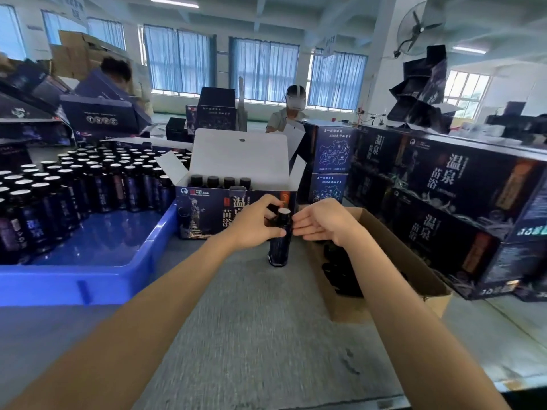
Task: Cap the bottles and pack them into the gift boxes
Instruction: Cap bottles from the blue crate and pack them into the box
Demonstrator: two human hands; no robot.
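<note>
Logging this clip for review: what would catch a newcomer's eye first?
At centre, the left hand grips a dark bottle standing on the table, the right hand open beside it. Behind stands an open gift box holding bottles; at left, a blue tray crowded with more.

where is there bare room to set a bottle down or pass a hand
The grey tabletop between the blue tray and the cardboard box is bare, nearer you than the bottle. The tray's near right floor is bare too. Crowded: its bottle rows and the stacked gift boxes on the right.
</note>
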